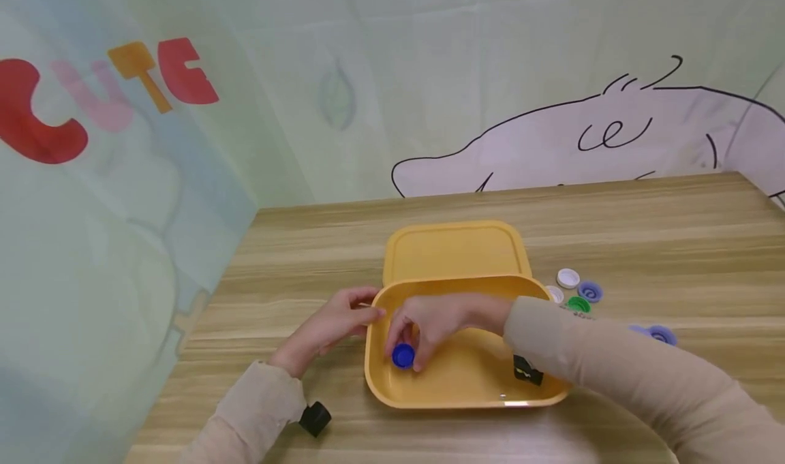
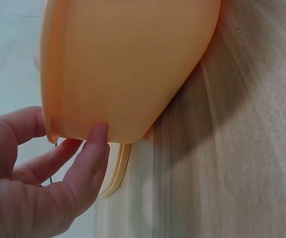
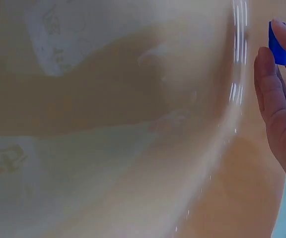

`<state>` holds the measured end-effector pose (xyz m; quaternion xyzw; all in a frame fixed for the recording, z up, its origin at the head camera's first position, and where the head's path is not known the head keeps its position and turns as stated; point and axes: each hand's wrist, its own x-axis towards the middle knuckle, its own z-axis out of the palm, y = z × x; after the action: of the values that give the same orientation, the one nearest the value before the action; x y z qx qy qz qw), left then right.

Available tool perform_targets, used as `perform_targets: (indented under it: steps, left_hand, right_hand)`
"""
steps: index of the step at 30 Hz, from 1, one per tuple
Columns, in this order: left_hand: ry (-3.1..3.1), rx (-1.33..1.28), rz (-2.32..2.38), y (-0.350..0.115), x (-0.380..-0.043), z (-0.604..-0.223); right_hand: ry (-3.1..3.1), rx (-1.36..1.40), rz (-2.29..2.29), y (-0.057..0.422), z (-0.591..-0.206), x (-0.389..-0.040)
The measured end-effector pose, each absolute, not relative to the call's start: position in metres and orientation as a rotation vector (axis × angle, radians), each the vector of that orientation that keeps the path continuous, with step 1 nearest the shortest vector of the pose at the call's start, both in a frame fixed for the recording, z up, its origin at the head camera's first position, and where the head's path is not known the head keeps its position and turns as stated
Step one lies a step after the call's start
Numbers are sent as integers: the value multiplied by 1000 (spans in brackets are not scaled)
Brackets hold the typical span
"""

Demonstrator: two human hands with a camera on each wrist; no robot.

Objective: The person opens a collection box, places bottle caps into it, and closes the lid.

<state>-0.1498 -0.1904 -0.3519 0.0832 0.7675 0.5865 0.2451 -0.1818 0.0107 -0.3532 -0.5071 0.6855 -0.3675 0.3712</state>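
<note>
In the head view a yellow plastic box stands on the wooden table. My left hand grips its left rim, the thumb over the edge and the fingers against the outer wall; the left wrist view shows these fingers on the box's side. Inside the box, near its left end, my right hand pinches a blue bottle cap between thumb and fingers. The right wrist view shows this cap edge-on at the fingertips, above the glossy box floor.
A flat yellow lid lies behind the box. To the right are several loose caps, among them a white one, a green one and a purple one. Another purple cap is partly hidden by my right sleeve.
</note>
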Motion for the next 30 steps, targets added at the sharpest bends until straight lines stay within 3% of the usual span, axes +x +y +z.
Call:
perform_targets:
  steps: [30]
  left_hand:
    - [2085, 238, 1602, -191, -150, -354]
  right_hand:
    - [1763, -1437, -770, -2, -366, -173]
